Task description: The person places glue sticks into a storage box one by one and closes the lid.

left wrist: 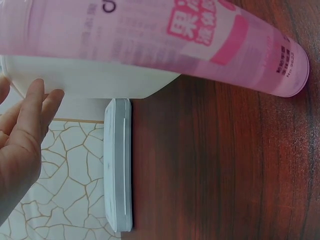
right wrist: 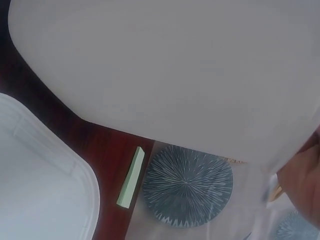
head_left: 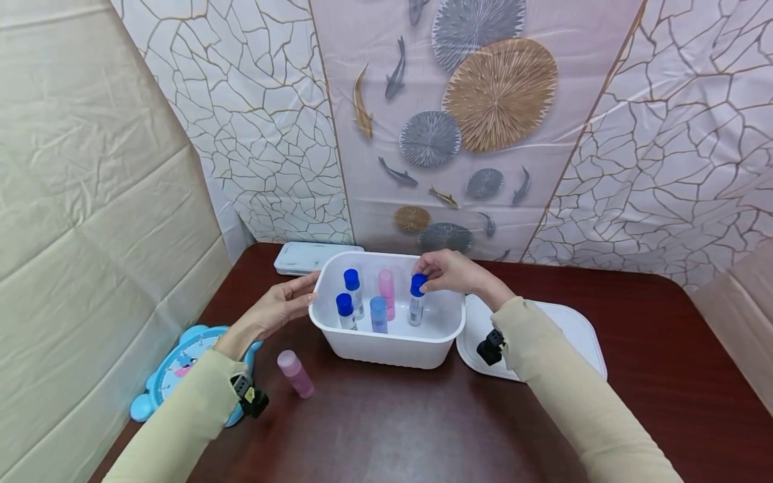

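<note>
Five small bottles stand upright in the white plastic tub (head_left: pixel 386 349) at the centre of the head view. Three have blue caps, one is pale blue and one is pink. The right hand (head_left: pixel 449 272) comes in from the upper right of the tub and pinches the cap of the blue-capped bottle (head_left: pixel 416 300) on the tub's right side, fingertips curled round the cap from above. The bottle's base sits at or near the tub floor; I cannot tell whether it is touching.

The left hand (head_left: pixel 280 307) rests against the tub's left rim with straight, relaxed fingers and grips nothing (the left wrist view shows the fingertips (left wrist: pixel 42 97) just at the white wall).

A sixth bottle, the pink bottle (head_left: pixel 295 373), lies on its side on the dark wooden table (head_left: pixel 392 429) in the lower left, apart from the tub and near the left forearm. The tub's white lid (head_left: pixel 580 332) lies flat to the right. A flat white case (head_left: pixel 302 257) sits behind the tub on the left, and a blue toy clock (head_left: pixel 175 369) is at the table's left edge.

The pinched bottle looks light, stiff and smooth, a thin plastic cylinder likely to slip or swing if held only by the cap. A grip round the body just below the cap should be steadier, since the bottle is narrow and tips easily.
</note>
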{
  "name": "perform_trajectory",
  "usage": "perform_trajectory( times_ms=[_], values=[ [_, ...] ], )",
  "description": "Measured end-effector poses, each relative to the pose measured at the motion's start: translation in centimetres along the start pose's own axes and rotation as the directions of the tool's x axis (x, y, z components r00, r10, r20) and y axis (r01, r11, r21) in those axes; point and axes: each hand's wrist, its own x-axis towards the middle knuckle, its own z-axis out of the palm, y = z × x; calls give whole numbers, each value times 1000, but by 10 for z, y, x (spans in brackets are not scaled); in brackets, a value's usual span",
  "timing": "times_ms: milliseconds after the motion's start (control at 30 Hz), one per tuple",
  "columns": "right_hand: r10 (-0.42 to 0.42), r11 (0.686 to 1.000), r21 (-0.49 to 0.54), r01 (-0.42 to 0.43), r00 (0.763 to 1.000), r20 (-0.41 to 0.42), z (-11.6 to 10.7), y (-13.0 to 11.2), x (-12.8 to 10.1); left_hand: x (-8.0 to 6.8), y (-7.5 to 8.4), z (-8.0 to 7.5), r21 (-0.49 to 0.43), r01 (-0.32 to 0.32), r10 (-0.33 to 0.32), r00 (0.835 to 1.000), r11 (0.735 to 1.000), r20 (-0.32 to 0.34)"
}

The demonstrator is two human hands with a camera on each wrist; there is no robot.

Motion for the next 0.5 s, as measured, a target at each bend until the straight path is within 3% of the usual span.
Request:
perform_trajectory(
  times_ms=[500],
  values=[
    [-1,1000,-24,1,1000,-17,1,-4,-4,0,-1,-1,-3,7,-7,1000,1000,-1]
  ],
)
